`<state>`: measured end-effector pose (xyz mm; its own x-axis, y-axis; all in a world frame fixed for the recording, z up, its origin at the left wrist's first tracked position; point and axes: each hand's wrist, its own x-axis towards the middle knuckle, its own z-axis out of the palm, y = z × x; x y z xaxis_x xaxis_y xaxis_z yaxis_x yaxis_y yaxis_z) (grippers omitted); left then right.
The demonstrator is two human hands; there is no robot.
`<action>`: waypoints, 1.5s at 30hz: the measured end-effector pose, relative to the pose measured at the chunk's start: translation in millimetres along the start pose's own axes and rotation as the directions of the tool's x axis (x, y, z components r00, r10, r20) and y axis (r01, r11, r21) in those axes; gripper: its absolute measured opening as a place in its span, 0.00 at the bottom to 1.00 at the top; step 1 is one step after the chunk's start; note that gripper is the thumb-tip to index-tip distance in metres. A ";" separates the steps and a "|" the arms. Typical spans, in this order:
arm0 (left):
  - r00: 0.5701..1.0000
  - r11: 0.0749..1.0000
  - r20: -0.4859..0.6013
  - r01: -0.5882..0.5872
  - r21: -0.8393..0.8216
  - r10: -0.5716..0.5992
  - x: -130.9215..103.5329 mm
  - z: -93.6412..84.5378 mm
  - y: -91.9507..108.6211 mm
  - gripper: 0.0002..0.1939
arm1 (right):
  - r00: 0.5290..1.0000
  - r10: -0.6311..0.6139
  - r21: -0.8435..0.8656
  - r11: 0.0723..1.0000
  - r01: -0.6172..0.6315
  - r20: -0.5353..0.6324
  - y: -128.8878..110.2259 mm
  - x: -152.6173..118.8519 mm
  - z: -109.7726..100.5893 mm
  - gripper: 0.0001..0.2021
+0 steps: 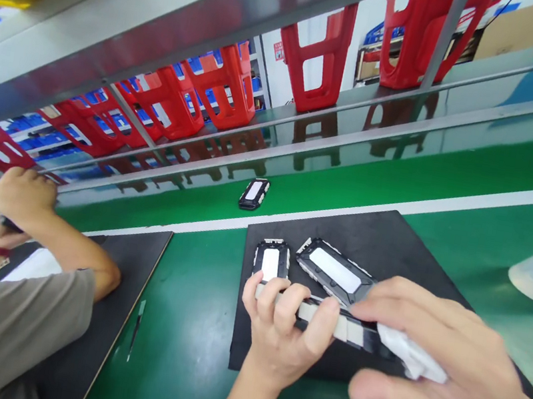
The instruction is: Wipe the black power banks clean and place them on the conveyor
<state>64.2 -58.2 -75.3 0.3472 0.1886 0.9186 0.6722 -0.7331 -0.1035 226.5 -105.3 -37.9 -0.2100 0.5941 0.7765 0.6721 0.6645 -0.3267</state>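
Note:
My left hand (284,327) is wrapped round a flat black device (351,331) with a light grey edge, held edge-on above a black mat (391,239). At the device's right end, my right hand (443,362) presses a crumpled white cloth (409,350) under its fingers, thumb held apart. Behind my left fingers lies a black device with a white panel (272,260). A longer one of the same look (336,268) lies slanted beside it, partly covered by my right fingertips and the held device.
Another such device (254,193) lies on the green strip beyond the white line. At left, a co-worker's arms (62,241) reach over a second black mat (134,266). A thin pen-like tool (137,327) lies between the mats. Red plastic stools (318,66) stand behind a metal rail.

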 end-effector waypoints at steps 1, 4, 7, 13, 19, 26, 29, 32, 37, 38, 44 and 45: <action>1.000 1.000 0.007 -0.022 -0.009 0.022 1.1 0.0 -2.3 0.14 | 1.000 -0.013 -0.022 1.000 0.013 0.001 2.0 -2.8 2.0 0.12; 0.996 0.996 0.019 -0.087 -0.015 0.087 0.8 1.6 -8.1 0.15 | 0.999 -0.031 -0.119 0.993 0.027 -0.034 6.3 -6.9 4.7 0.06; 0.999 0.999 0.025 0.033 0.013 -0.034 -6.1 4.6 -5.2 0.34 | 0.996 -0.029 -0.136 0.991 0.017 -0.088 7.8 -5.3 2.8 0.04; 0.323 -0.019 0.348 0.708 -0.706 -0.880 -12.8 6.5 35.2 0.46 | 0.931 0.172 0.062 0.985 -0.160 -0.322 -1.2 -7.5 7.3 0.10; -0.106 -0.643 0.647 0.314 -0.698 -0.755 17.7 5.4 37.3 0.36 | 0.994 0.111 0.071 0.991 -0.111 -0.003 -11.2 -27.4 16.3 0.08; 0.035 -0.606 0.636 0.269 -0.749 -0.771 19.8 5.6 35.2 0.27 | 0.988 0.008 0.081 0.996 -0.021 0.156 -21.4 -14.8 11.2 0.11; 0.031 -0.693 0.717 0.234 -0.682 -0.696 8.3 6.7 39.8 0.25 | 0.982 0.007 0.100 0.995 -0.027 0.189 -23.3 -8.2 18.2 0.10; 0.061 -0.732 0.770 0.273 -0.625 -0.635 -2.0 6.8 41.1 0.25 | 0.973 0.002 0.141 0.989 -0.035 0.230 -20.2 -1.7 22.1 0.08; 0.085 -0.704 0.779 0.375 -0.603 -0.621 -0.5 5.7 42.4 0.23 | 0.991 -0.027 0.187 0.982 0.003 0.128 -15.3 21.4 22.6 0.05; 0.090 -0.698 0.778 0.386 -0.603 -0.622 1.4 5.5 43.2 0.21 | 0.994 -0.005 0.210 0.977 -0.018 0.110 -15.2 26.8 23.0 0.04; 0.053 -0.759 0.815 0.332 -0.559 -0.577 -0.4 4.3 45.8 0.26 | 0.983 0.134 0.432 0.885 -0.174 0.123 -7.0 47.2 26.6 0.08; 0.066 -0.783 0.837 0.319 -0.534 -0.543 -2.5 4.5 44.9 0.26 | 0.979 0.150 0.435 0.879 -0.196 0.137 -3.3 48.0 26.8 0.08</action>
<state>96.4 -88.7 -83.9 0.2048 0.9577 -0.2020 -0.7647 0.2854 0.5777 195.2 -66.8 -14.0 -0.2015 0.7435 0.6377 0.3227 0.6651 -0.6735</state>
